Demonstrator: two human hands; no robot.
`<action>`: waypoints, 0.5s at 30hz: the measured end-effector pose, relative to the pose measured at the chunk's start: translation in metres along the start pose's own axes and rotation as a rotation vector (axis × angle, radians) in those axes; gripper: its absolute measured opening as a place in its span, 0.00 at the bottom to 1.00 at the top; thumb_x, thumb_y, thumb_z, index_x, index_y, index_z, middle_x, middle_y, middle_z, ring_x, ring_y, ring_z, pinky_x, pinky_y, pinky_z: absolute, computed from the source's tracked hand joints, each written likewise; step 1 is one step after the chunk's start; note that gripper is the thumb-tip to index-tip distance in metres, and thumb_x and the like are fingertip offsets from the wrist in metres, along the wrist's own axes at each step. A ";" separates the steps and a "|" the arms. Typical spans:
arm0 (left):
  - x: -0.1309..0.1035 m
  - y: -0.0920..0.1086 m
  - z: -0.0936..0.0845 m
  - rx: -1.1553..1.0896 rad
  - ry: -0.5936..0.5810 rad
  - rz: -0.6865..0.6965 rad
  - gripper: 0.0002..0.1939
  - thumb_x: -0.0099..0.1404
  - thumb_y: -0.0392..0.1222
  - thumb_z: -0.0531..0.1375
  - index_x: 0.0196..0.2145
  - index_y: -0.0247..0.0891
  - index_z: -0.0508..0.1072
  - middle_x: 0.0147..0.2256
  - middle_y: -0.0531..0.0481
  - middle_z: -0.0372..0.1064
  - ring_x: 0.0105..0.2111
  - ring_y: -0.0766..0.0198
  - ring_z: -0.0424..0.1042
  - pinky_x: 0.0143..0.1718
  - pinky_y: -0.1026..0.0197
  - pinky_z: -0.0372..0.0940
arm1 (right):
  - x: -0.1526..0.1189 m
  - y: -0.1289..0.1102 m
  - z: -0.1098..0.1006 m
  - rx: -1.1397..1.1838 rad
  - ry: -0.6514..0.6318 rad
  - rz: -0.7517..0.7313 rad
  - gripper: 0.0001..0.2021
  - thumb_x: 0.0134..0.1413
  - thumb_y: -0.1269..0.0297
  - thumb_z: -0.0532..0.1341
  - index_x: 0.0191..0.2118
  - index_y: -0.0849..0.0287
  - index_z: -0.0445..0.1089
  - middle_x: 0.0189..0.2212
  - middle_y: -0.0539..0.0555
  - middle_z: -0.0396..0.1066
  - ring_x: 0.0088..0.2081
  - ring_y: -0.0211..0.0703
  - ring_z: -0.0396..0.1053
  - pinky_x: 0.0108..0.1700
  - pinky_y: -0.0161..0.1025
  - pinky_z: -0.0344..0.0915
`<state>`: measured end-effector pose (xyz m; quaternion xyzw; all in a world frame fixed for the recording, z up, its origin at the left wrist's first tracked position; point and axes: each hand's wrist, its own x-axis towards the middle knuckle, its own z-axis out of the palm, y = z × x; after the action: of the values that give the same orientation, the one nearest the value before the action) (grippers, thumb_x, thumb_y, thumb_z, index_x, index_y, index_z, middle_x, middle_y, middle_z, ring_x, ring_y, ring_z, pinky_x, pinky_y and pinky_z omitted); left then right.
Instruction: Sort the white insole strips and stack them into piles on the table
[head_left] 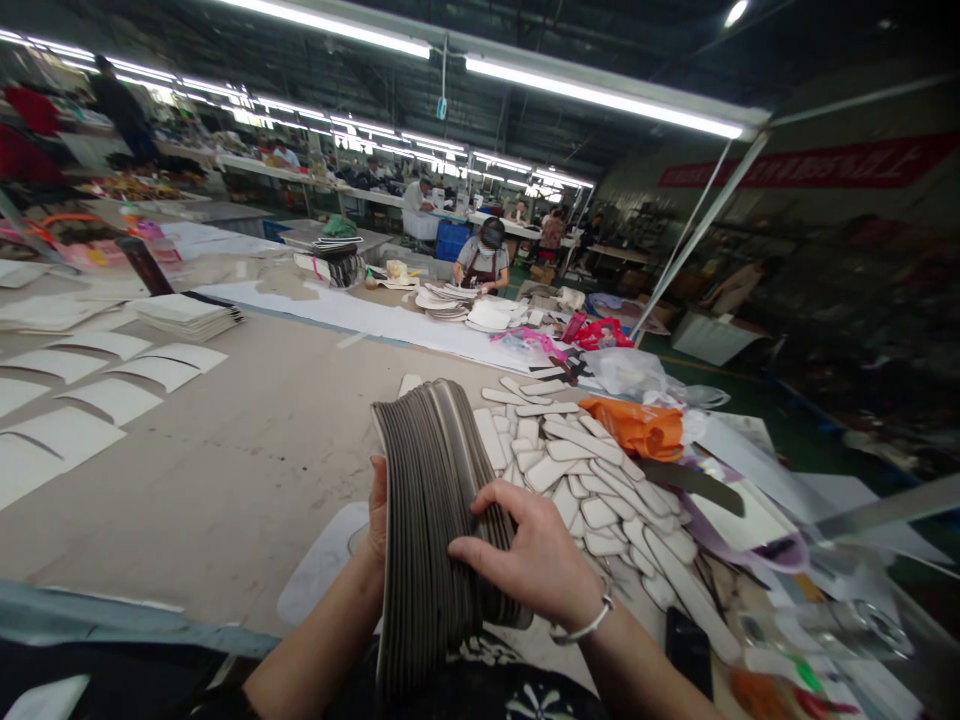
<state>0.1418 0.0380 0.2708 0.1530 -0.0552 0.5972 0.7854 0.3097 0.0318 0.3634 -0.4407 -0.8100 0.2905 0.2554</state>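
Observation:
A thick stack of dark-edged curved pieces (pixel 431 530) stands on edge in front of me, its layers side by side. My left hand (pixel 377 510) is closed round the stack's left side, with most of its fingers hidden behind it. On the right side my right hand (pixel 529 555), with a bangle at the wrist, grips the stack, thumb and forefinger bent against the edges. Just right of the stack lies a loose pile of white strips with dark edges (pixel 600 490). A pale sheet (pixel 326 565) lies under my left forearm.
White curved panels (pixel 112 400) are spread on the table (pixel 262 440) at left. An orange bag (pixel 637 428), a dark phone (pixel 688 650) and a clear jar (pixel 862 628) are at right. Across the table a person (pixel 484 262) works beside stacked pieces.

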 end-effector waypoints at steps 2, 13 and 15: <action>0.001 -0.001 -0.005 0.008 0.031 0.005 0.39 0.60 0.67 0.45 0.48 0.28 0.72 0.46 0.36 0.72 0.47 0.48 0.69 0.52 0.46 0.60 | 0.001 0.001 0.000 0.007 -0.002 0.003 0.12 0.43 0.57 0.67 0.32 0.54 0.66 0.29 0.45 0.69 0.34 0.38 0.67 0.37 0.34 0.61; 0.003 -0.007 -0.014 -0.022 0.061 -0.013 0.40 0.59 0.67 0.46 0.50 0.28 0.70 0.47 0.35 0.71 0.47 0.47 0.69 0.54 0.44 0.57 | 0.002 0.012 0.000 0.022 -0.032 0.023 0.08 0.46 0.61 0.64 0.34 0.54 0.66 0.30 0.44 0.69 0.34 0.37 0.66 0.38 0.34 0.60; 0.003 -0.007 -0.017 -0.017 0.073 -0.015 0.40 0.59 0.68 0.45 0.51 0.28 0.69 0.48 0.34 0.70 0.48 0.46 0.68 0.54 0.42 0.56 | 0.002 0.013 0.000 0.022 -0.038 0.027 0.08 0.46 0.62 0.64 0.34 0.54 0.67 0.30 0.44 0.69 0.34 0.37 0.66 0.39 0.34 0.60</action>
<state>0.1477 0.0442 0.2543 0.1248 -0.0303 0.5960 0.7927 0.3160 0.0391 0.3546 -0.4431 -0.8054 0.3113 0.2409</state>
